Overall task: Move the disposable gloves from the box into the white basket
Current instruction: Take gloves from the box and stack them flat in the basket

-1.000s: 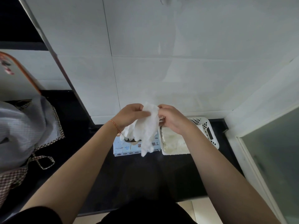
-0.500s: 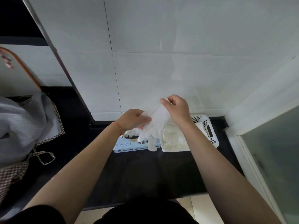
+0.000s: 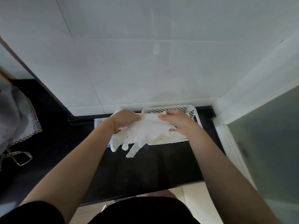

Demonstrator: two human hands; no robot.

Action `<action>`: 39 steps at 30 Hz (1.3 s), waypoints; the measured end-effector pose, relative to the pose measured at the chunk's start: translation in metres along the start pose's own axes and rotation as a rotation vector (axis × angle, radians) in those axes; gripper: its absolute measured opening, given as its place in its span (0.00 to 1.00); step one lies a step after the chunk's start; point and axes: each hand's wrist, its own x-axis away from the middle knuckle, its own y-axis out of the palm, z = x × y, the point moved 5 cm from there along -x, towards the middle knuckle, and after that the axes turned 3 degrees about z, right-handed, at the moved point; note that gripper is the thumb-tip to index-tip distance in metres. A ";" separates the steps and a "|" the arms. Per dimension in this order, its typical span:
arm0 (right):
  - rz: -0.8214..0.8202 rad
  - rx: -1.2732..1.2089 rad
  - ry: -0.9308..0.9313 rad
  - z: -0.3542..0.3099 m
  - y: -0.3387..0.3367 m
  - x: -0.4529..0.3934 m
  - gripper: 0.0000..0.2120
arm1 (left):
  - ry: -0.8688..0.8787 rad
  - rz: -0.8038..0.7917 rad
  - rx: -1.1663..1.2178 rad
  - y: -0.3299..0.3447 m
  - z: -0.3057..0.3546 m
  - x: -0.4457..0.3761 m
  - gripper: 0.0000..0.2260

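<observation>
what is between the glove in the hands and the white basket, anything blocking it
Nothing visible blocks it. The thin translucent white disposable glove is held by the left hand and right hand directly over the white perforated plastic basket, which already holds gloves.

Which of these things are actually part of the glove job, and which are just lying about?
Part of the job: glove held by left hand and right hand; white basket; glove box.
Lying about: grey cloth; black counter.

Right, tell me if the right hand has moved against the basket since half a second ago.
Yes. The right hand dropped toward the white basket, from above its back rim.
</observation>
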 end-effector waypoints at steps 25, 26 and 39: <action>0.178 0.370 -0.186 0.064 -0.102 -0.090 0.10 | 0.506 0.339 -0.916 0.173 0.032 -0.057 0.19; 0.159 0.373 -0.200 0.064 -0.103 -0.091 0.09 | 0.446 0.309 -0.941 0.175 0.026 -0.060 0.20; 0.156 0.914 -0.326 0.058 -0.107 -0.092 0.15 | 0.275 0.337 -1.044 0.160 0.015 -0.070 0.36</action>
